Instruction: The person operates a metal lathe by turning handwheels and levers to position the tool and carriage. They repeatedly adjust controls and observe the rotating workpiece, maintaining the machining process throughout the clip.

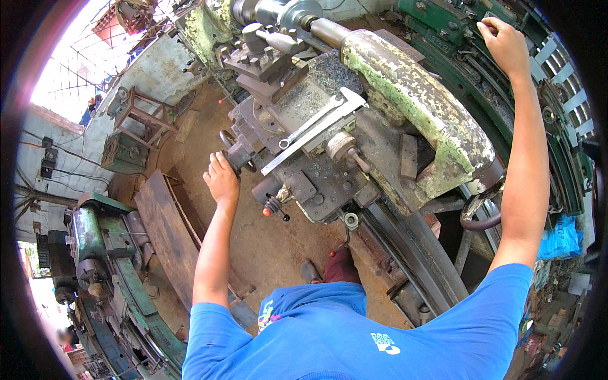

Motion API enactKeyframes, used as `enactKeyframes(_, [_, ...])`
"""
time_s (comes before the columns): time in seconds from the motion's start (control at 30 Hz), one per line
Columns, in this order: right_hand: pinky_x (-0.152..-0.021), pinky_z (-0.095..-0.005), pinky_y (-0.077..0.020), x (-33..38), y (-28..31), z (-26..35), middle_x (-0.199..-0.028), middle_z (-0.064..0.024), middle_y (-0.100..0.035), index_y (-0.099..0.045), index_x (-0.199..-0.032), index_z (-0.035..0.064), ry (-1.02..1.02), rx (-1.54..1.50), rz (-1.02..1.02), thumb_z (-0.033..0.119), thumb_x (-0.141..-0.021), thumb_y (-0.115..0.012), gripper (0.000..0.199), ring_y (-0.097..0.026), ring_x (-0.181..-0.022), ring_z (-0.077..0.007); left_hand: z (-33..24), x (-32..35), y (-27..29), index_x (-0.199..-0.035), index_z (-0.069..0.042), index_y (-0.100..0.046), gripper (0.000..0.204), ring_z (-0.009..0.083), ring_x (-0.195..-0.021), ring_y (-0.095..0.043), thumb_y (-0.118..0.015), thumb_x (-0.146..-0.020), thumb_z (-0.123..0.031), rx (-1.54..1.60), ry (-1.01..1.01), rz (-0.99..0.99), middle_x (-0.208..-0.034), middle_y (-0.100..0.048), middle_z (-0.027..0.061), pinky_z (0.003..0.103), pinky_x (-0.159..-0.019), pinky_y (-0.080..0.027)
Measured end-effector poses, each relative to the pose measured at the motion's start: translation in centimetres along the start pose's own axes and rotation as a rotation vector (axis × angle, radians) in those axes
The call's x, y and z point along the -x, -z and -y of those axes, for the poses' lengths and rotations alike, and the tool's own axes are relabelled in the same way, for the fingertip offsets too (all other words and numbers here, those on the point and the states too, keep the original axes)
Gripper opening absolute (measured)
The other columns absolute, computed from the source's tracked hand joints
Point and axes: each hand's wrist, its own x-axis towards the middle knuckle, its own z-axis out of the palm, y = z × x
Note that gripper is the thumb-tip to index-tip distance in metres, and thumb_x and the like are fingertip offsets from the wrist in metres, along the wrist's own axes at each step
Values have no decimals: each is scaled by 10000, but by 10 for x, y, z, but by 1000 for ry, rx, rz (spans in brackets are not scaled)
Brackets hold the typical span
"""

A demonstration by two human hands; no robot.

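Observation:
My left hand [223, 180] is closed round the rim of a dark handwheel [235, 159] on the lathe's carriage [304, 190]. Out to the right, my right hand [505, 48] is raised in front of a green machine, its fingers curled in; whether anything is between them is hidden. Between my arms, a vernier caliper [305, 142] lies slantwise on the carriage beside a spanner [311, 120]. Behind them stands the tool post [263, 66] with several bolts. The tailstock [411, 88], in peeling pale-green paint, points toward a shiny metal cylinder [271, 11].
A tailstock handwheel [481, 212] sits below my right forearm. Red-tipped levers [268, 210] stick out near my left forearm. The lathe bed [415, 253] runs toward my right side. Another green lathe [120, 253] and a wooden board [168, 218] stand left; a green machine [443, 31] stands far right.

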Motion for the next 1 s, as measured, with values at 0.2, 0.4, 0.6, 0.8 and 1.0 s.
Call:
enactKeyframes(0.2, [-833, -360, -592, -4, 2, -19, -1033, -37, -797, -770, -1176, 211, -29, 16, -372, 424, -987, -645, 311, -763, -979, -268, -2, 4, -6, -1506, -8, -432, 616, 289, -1285, -575, -614, -936, -158, -19, -2, -18, -1530, -497, 190, 469, -1011, -441])
enactKeyframes(0.4, [-803, -331, -599, -4, 7, -22, -1004, -13, -805, -785, -1185, 261, -24, 51, -495, 476, -980, -640, 330, -776, -931, -217, -5, 7, -2, -1513, 12, -407, 654, 315, -1335, -541, -629, -917, -140, -13, 13, 17, -1556, -459, 209, 481, -1051, -427])
enactKeyframes(0.6, [-773, -311, -598, -2, 0, -34, -956, -7, -807, -802, -1140, 268, -32, 9, -527, 479, -974, -658, 305, -778, -902, -196, -5, 5, 18, -1509, 25, -395, 862, 356, -1339, -538, -768, -770, -215, 38, -12, 110, -1543, -456, 236, 471, -1069, -442])
enactKeyframes(0.8, [-683, -372, -563, -29, -17, -46, -807, -165, -743, -745, -903, 44, -288, -798, -777, 158, -880, -712, 121, -750, -761, -308, 29, -38, 52, -1424, 15, -526, 834, 391, -1151, -656, -831, -693, -245, 398, 6, 412, -1352, -567, 224, 459, -988, -547])
enactKeyframes(1.0, [-764, -325, -589, -3, -3, -25, -930, -32, -799, -799, -1142, 258, 3, 30, -512, 433, -981, -680, 266, -774, -865, -216, 59, -93, 46, -1213, -31, -733, 892, 367, -1133, -664, -1002, -460, -425, 330, -211, 625, -1192, -648, 202, 426, -1001, -554])
